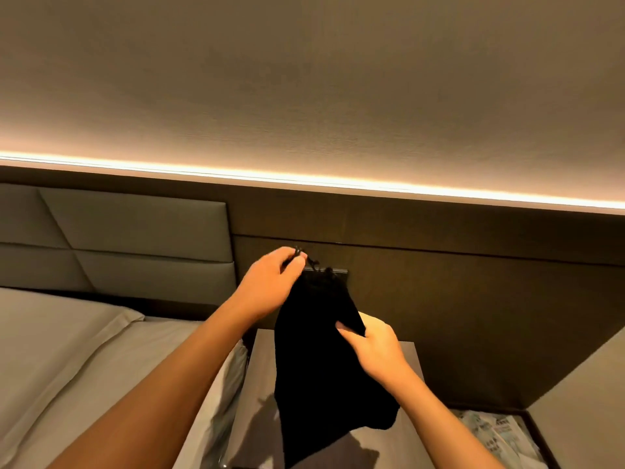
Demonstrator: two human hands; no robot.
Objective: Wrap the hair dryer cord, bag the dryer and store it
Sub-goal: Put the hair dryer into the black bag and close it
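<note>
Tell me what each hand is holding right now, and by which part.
Left hand pinches the drawstring at the black bag's gathered top. Right hand grips the bag's upper right side. The dryer itself cannot be seen.

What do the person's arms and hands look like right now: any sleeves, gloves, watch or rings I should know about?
Both forearms are bare for as far as the head view shows them; no sleeve cuff enters the picture. The left hand and the right hand wear no gloves. No watch, bracelet or strap shows on either wrist, and no ring is visible on the fingers that can be seen.
</note>
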